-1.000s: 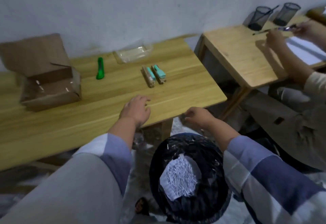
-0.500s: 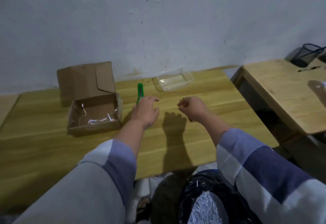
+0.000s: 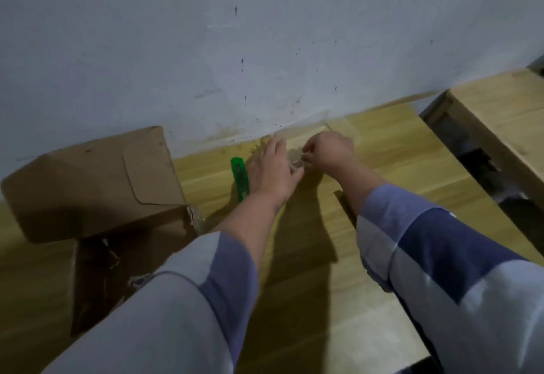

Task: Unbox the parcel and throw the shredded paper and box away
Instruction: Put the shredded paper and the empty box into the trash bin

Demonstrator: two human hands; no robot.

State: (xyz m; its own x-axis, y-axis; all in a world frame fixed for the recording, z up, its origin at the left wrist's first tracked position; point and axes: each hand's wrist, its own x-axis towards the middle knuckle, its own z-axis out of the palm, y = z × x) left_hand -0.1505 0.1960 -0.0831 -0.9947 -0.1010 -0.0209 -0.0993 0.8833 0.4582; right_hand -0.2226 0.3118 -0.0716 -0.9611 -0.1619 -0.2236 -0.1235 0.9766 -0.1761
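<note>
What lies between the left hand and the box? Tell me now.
Only the green cutter, flat on the table just left of the left hand. It is low, so the hand could likely pass over it to the box. Nothing else visible intervenes.

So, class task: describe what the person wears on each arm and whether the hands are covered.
Both hands are bare: left hand, right hand. Each arm wears a long sleeve in pale grey-white and blue blocks, left sleeve, right sleeve, pushed up off the wrists. No gloves or jewellery show.

place: plain workroom | wooden tables (image 3: 323, 300) | bare scuffed wall (image 3: 265, 35)
</note>
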